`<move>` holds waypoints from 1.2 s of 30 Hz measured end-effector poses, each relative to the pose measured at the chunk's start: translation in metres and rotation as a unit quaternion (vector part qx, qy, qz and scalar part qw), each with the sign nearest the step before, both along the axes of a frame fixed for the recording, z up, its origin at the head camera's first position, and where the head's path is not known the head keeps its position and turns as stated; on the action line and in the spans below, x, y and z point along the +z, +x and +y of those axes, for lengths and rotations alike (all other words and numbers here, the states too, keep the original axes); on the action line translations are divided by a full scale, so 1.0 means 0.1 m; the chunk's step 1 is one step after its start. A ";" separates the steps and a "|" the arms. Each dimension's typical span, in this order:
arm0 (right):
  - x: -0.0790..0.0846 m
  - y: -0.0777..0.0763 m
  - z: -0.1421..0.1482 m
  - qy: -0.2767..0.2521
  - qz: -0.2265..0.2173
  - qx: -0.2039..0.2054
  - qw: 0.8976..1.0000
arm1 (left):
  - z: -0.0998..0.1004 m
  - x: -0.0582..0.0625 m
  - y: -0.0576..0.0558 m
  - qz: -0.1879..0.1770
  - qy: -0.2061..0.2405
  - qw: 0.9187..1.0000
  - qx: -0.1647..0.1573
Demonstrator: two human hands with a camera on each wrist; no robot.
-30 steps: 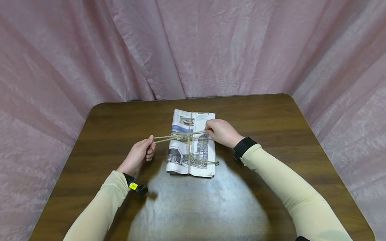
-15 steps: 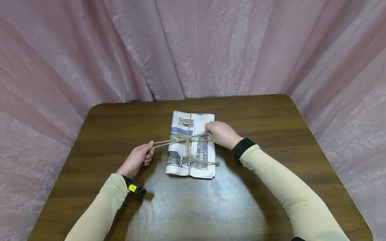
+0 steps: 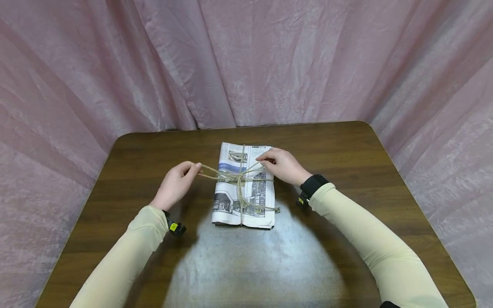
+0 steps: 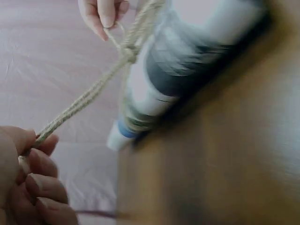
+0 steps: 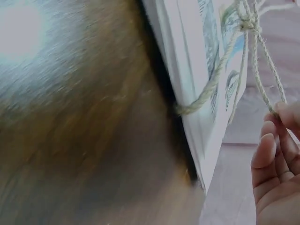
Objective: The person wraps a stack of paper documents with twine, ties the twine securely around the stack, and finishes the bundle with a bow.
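Note:
A folded stack of newspapers (image 3: 229,205) lies on the table, bound crosswise with twine (image 3: 239,188). The twine's knot (image 5: 248,21) sits at the middle of the top face. To the left, my left hand (image 3: 175,182) pinches a doubled strand between thumb and fingers; the left wrist view shows this loop (image 4: 84,97) drawn out from the knot. On the other side my right hand (image 3: 285,167) pinches another loop (image 5: 258,75) above the right part of the stack. A loose twine end (image 3: 269,208) trails over the lower right edge of the papers.
The wooden table (image 3: 339,145) extends around the stack on all sides, with a bright reflection on its near part. A pink curtain (image 3: 285,64) hangs behind the table and along both sides.
My left hand has risen and turned, and its strands have spread apart. The right hand has shifted slightly up and opened its grip to a fingertip pinch. The papers have hardly moved.

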State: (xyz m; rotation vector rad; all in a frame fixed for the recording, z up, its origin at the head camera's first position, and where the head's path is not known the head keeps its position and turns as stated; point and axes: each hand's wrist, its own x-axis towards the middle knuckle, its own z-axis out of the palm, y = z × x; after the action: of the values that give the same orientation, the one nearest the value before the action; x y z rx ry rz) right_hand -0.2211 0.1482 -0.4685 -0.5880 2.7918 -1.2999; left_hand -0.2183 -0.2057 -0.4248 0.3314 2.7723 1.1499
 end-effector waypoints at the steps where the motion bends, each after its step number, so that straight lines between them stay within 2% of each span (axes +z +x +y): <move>1: 0.01 -0.02 -0.01 -0.006 0.002 -0.005 1.000 | 0.05 0.03 -0.06 0.020 0.002 1.000 -0.001; 3: 0.01 -0.06 -0.05 -0.023 -0.001 -0.018 1.000 | 0.17 0.08 -0.18 0.049 0.015 0.999 -0.004; 5: 0.01 -0.11 -0.09 -0.046 -0.015 -0.035 0.998 | 0.30 0.10 -0.30 0.060 0.034 0.998 -0.008; 8: -0.01 -0.18 -0.15 -0.080 -0.046 -0.062 0.994 | 0.49 0.09 -0.47 0.058 0.056 0.997 -0.019; 11: -0.02 -0.23 -0.21 -0.095 -0.071 -0.079 0.990 | 0.66 0.08 -0.60 0.038 0.064 0.997 -0.031; 14: -0.04 -0.28 -0.26 -0.090 -0.083 -0.081 0.989 | 0.78 0.03 -0.70 0.018 0.044 0.998 -0.031; 17: -0.09 -0.32 -0.30 -0.080 -0.089 -0.078 0.990 | 0.83 -0.06 -0.77 0.008 -0.006 1.000 -0.023; 22: -0.16 -0.34 -0.36 -0.061 -0.103 -0.072 0.990 | 0.80 -0.25 -0.83 0.016 -0.105 0.994 -0.011; 26: -0.19 -0.33 -0.37 -0.043 -0.108 -0.064 0.991 | 0.76 -0.32 -0.83 0.011 -0.123 0.992 -0.013; 30: -0.16 -0.27 -0.32 -0.041 -0.109 -0.061 0.991 | 0.67 -0.29 -0.86 -0.002 -0.111 0.993 -0.029; 36: -0.06 -0.21 -0.10 -0.018 -0.085 -0.074 0.993 | 0.46 -0.13 -0.88 -0.023 -0.099 0.993 -0.057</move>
State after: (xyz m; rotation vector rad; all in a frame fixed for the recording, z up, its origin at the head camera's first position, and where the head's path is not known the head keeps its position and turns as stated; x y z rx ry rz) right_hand -0.2416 0.1383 -0.4741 -0.2604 2.7202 -1.3574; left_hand -0.3066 -0.1598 -0.4374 0.4283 2.7579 0.8378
